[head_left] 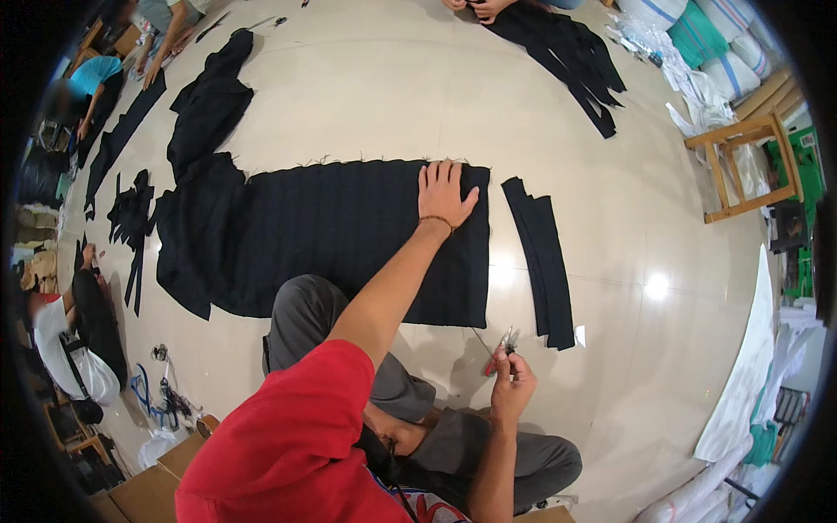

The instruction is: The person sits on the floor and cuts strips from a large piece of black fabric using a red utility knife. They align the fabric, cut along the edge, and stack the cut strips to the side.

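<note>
**Black cloth spreading across a tiled floor, with a left hand resting flat on it and a right hand holding a small metal-tipped tool**

A pale, glossy floor [628, 227] is filling most of the view. On it, in the centre, a large black cloth [349, 227] is lying spread out, its far edge showing loose threads and its left end bunching into folds. A person in a red shirt [288, 418] and grey trousers [497, 449] is sitting at its near edge, legs folded. Beyond the cloth's left end, a crumpled black piece [209, 113] is stretching away toward the top. At the upper right, a wooden stool [741, 166] is standing near the wall of sacks [697, 35]. Just right of the cloth, apart from it, narrow black strips [542, 261] are lying lengthwise.

The left hand [446, 199] is resting palm down near the cloth's right end, fingers extended and grasping nothing. A thin bracelet [438, 221] is circling its wrist. The right hand [513, 388] is pinching the small metal-tipped tool [508, 337] upright, off the cloth, near its lower right corner. Just beside that hand, something red [490, 366] is showing; its exact kind is unclear.
</note>
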A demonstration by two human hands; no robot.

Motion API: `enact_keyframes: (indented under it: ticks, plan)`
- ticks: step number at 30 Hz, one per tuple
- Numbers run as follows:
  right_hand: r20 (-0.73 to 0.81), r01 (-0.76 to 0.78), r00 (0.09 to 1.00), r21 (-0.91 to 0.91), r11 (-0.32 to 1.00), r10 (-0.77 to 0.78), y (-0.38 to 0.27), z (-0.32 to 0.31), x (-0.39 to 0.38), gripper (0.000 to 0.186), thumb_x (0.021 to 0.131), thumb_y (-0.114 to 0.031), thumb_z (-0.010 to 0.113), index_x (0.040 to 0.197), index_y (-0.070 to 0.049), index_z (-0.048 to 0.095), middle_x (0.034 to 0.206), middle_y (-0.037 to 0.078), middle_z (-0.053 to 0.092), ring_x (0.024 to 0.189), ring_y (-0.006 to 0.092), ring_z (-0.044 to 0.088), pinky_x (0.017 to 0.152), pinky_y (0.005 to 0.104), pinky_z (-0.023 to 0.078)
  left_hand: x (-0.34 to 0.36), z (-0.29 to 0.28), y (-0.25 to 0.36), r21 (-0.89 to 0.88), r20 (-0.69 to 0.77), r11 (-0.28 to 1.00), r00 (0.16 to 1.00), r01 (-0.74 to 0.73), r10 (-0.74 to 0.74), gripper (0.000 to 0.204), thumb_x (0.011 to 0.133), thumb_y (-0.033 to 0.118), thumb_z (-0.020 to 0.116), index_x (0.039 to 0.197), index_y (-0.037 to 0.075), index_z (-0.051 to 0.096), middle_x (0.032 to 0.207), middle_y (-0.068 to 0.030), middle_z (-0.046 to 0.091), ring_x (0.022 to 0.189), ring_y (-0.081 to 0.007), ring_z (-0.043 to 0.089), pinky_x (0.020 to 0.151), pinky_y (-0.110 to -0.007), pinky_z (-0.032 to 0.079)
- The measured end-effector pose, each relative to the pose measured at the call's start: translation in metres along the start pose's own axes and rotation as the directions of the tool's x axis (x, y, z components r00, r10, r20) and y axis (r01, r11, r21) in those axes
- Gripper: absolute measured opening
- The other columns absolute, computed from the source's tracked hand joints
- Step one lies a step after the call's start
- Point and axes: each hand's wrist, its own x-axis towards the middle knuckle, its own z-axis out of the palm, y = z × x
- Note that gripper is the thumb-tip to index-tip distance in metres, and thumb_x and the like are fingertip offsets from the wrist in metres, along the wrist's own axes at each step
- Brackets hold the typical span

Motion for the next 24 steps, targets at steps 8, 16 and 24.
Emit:
enact_keyframes:
  ticks: [8,16,24]
  plan:
    - [0.137,0.036,0.991,-0.320,0.947,0.009,0.000,-0.008,-0.008,0.023,0.095,-0.015,0.070,0.079,0.001,0.069,0.063,0.000,0.060,0.062,0.0070,0.052,0.060,0.0229,0.040,0.038,0.006,-0.009,0.054,0.177,0.998,0.984,-0.022,0.012,0.062,0.084,0.059,0.069,0.117,0.006,0.065,0.113,-0.0136,0.055,0.111,-0.0316,0.047,0.102,-0.047,0.037]
    - [0.316,-0.035,0.946,-0.135,0.990,0.076,-0.018,-0.007,-0.011,0.026,0.095,-0.020,0.071,0.080,0.001,0.072,0.067,0.002,0.062,0.064,0.0086,0.052,0.065,0.0265,0.041,0.054,0.013,-0.014,-0.099,0.280,0.990,0.952,-0.099,0.123,0.043,0.091,0.047,0.067,0.101,0.005,0.068,0.103,-0.0141,0.070,0.105,-0.0334,0.063,0.093,-0.046,0.046]
    - [0.316,-0.209,0.947,0.496,0.843,0.049,-0.014,0.008,-0.005,0.022,0.098,-0.012,0.065,0.084,0.004,0.069,0.088,0.006,0.064,0.082,0.0149,0.056,0.079,0.0309,0.042,0.054,0.020,-0.024,-0.144,0.242,0.979,0.955,-0.141,0.173,0.045,0.095,0.048,0.060,0.103,0.005,0.068,0.104,-0.0140,0.071,0.104,-0.0323,0.064,0.090,-0.046,0.046]
